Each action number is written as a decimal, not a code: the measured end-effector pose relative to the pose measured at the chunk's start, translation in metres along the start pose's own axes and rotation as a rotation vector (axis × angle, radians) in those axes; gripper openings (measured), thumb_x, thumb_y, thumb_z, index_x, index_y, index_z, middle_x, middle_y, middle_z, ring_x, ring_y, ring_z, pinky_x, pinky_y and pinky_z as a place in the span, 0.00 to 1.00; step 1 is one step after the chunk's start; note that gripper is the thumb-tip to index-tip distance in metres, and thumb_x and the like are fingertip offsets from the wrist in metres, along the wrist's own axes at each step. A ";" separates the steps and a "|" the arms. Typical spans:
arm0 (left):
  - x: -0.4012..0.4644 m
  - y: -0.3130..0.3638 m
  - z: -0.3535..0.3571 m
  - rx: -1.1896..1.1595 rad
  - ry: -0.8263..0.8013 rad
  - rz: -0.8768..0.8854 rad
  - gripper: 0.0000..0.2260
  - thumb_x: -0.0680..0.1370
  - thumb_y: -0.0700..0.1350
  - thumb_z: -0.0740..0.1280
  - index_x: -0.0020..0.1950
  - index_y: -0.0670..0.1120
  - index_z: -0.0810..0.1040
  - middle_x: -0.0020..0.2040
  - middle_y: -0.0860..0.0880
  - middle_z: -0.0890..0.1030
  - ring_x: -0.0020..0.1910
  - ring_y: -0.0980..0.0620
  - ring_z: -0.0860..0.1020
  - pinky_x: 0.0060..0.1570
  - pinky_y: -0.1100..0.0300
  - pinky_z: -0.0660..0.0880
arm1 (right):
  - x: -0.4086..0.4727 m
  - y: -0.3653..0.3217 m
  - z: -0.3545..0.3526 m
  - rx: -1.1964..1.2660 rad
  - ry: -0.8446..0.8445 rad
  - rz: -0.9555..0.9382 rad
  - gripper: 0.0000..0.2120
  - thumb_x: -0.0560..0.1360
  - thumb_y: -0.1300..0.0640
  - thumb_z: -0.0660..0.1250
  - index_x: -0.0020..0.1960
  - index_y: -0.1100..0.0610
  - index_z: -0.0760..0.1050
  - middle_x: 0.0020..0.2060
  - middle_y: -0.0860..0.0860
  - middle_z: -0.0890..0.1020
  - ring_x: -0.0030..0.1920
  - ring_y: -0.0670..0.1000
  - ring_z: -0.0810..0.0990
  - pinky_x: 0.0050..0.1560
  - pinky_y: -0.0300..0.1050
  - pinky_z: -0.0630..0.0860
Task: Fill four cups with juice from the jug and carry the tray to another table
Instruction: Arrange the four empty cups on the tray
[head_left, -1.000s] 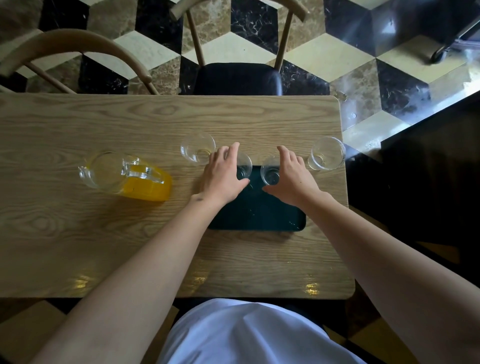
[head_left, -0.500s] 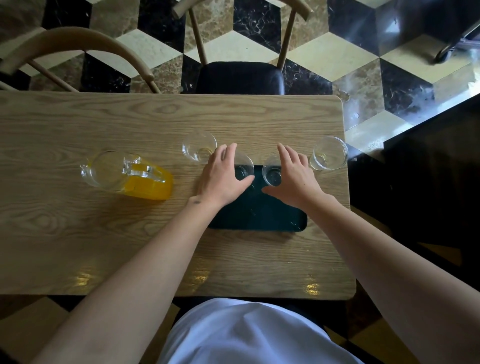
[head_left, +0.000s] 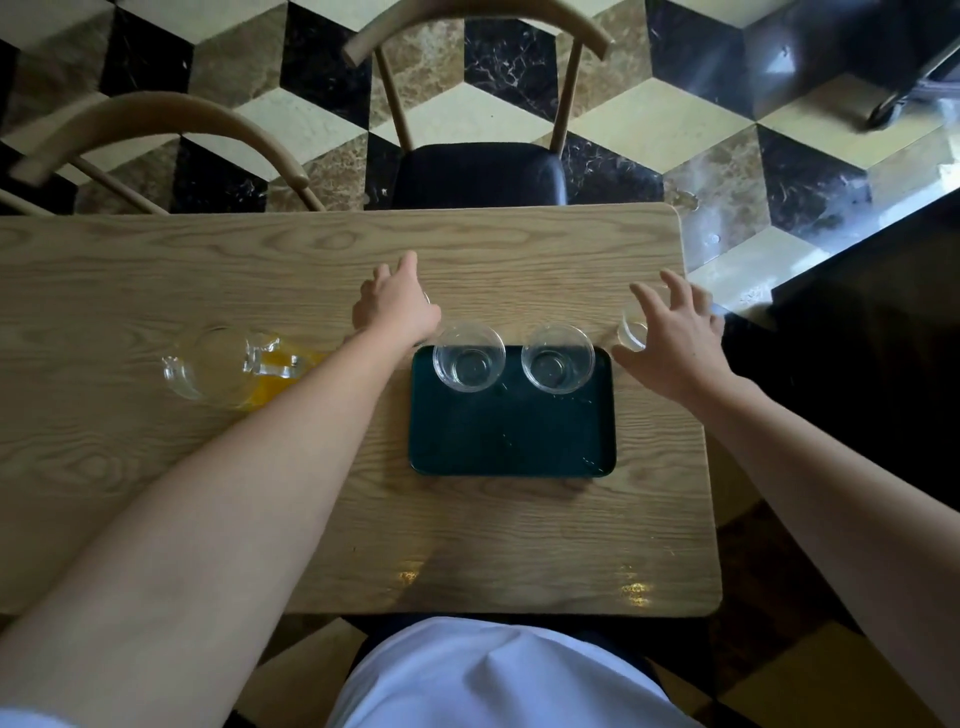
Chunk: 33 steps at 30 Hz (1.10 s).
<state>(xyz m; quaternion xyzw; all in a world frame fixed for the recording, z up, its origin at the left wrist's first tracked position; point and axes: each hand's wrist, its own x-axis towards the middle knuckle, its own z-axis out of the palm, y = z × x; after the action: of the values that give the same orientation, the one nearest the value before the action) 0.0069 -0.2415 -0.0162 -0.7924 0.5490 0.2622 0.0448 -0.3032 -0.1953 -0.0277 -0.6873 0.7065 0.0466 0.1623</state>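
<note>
- A dark green rectangular tray (head_left: 511, 431) lies flat on the light wood-grain counter (head_left: 156, 467), close to the counter's right end.
- Two clear, empty glass cups stand upright side by side along the tray's far edge — the left-hand cup (head_left: 469, 356) and the right-hand cup (head_left: 558, 358), near each other but apart.
- The left hand (head_left: 397, 306) reaches over the counter just beyond the tray's far-left corner, fingers extended forward and loosely spread; it covers a third clear cup, of which only a sliver of rim shows at the hand's right side, so whether the fingers touch it cannot be told.
- The right hand (head_left: 670, 332) hovers off the tray's far-right corner with fingers splayed and slightly curved over a fourth clear glass cup (head_left: 632, 330), which sits on the counter just beside the tray; the fingers are not closed round it, and contact cannot be made out.
- A clear glass jug with a handle, holding orange juice (head_left: 228, 366), stands on the counter well to the left of the tray, its right side partly hidden behind the left forearm.
- Both bare forearms stretch out from the near edge, with white fabric (head_left: 493, 680) at the bottom of the view.
- Beyond the counter stands a wooden chair with a black seat (head_left: 478, 174), and a second curved wooden chair back (head_left: 156, 130) to its left, on a floor of cream, brown and black marble tiles (head_left: 675, 119).
</note>
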 end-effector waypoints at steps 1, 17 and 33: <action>0.003 -0.001 0.001 0.017 -0.009 -0.007 0.31 0.75 0.47 0.69 0.76 0.54 0.61 0.73 0.42 0.67 0.68 0.38 0.69 0.60 0.43 0.73 | 0.003 0.004 0.000 -0.011 -0.028 0.003 0.41 0.71 0.40 0.70 0.78 0.49 0.58 0.79 0.57 0.55 0.77 0.63 0.52 0.70 0.69 0.60; 0.016 -0.014 0.003 0.178 -0.119 -0.016 0.40 0.69 0.53 0.78 0.76 0.53 0.62 0.75 0.40 0.62 0.72 0.36 0.64 0.64 0.38 0.69 | 0.026 0.010 -0.002 0.015 -0.119 0.042 0.48 0.68 0.53 0.77 0.80 0.51 0.53 0.75 0.57 0.62 0.72 0.62 0.61 0.61 0.59 0.72; -0.066 -0.007 -0.029 -0.065 0.349 0.212 0.35 0.70 0.51 0.76 0.73 0.49 0.65 0.68 0.42 0.69 0.63 0.38 0.70 0.57 0.45 0.73 | -0.022 -0.015 -0.039 0.174 0.112 0.050 0.49 0.68 0.48 0.78 0.79 0.57 0.53 0.72 0.57 0.67 0.70 0.61 0.64 0.65 0.57 0.70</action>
<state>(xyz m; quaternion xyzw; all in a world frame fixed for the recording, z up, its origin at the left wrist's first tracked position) 0.0068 -0.1936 0.0380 -0.7645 0.6201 0.1420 -0.1045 -0.2953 -0.1860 0.0182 -0.6542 0.7327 -0.0494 0.1806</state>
